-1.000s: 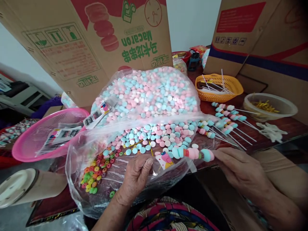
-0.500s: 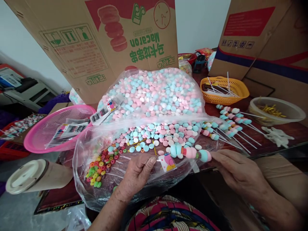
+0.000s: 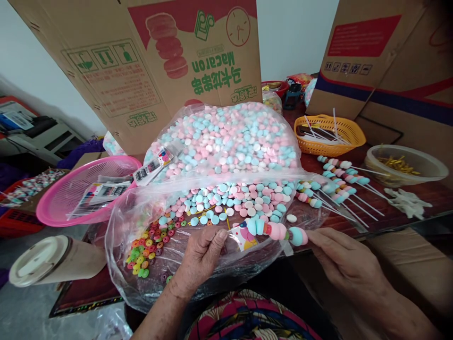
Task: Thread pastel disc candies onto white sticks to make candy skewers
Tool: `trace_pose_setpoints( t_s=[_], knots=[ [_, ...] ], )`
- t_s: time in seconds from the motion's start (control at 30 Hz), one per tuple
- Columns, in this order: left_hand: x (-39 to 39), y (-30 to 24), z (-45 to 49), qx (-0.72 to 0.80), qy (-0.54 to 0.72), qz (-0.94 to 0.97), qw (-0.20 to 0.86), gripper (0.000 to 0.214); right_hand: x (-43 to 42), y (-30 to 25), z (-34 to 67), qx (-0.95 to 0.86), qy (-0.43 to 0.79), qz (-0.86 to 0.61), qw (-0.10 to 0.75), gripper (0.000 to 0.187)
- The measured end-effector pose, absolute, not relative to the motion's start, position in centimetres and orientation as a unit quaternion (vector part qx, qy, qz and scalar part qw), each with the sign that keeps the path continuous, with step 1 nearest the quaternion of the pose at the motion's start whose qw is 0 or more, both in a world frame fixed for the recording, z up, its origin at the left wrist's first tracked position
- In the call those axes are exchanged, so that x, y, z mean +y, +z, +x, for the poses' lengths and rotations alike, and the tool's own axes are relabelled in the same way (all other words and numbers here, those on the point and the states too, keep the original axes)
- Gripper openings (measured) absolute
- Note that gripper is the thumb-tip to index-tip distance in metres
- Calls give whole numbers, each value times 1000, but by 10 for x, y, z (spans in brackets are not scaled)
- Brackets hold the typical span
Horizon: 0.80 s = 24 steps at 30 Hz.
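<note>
My left hand [image 3: 207,250] is closed, thumb against fingers, pinching the edge of a small clear printed bag [image 3: 245,240] with pink and yellow on it. In my right hand [image 3: 338,250] the fingertips grip the end of a candy skewer [image 3: 278,231], threaded with blue and pink marshmallow pieces and darker rings. The skewer's far end overlaps the bag; whether it is inside I cannot tell. Beneath both hands lies a large clear plastic sheet or bag [image 3: 116,245]. On it are loose pastel candies [image 3: 226,137] and colourful ring candies [image 3: 145,250].
At left are a pink basket [image 3: 46,198] with printed bags and a lidded paper cup [image 3: 81,257]. On the right, finished skewers [image 3: 339,182], a yellow basket [image 3: 329,146] with sticks and a clear bowl [image 3: 432,165] of gold ties. Cardboard boxes [image 3: 106,28] stand behind.
The skewer has shifted slightly left and down, and its far end now overlaps the printed bag more. My left hand has moved a little left, still pinching the bag.
</note>
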State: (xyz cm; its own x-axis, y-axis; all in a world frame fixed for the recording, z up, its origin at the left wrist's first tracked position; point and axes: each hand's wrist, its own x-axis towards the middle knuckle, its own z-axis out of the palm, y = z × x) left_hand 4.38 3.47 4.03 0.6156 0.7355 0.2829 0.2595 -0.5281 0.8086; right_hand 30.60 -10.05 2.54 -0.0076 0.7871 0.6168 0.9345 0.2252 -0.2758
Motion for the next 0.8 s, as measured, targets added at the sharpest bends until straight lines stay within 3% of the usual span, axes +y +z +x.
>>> trace_pose_setpoints(
  t_s=[0.43, 0.8],
  knots=[
    [34, 41, 42, 295, 326, 832, 337, 28, -98, 31, 305, -701, -64, -607, 369, 28],
    [36, 40, 41, 353, 325, 810, 338, 37, -104, 28, 304, -729, -77, -589, 340, 27]
  ],
)
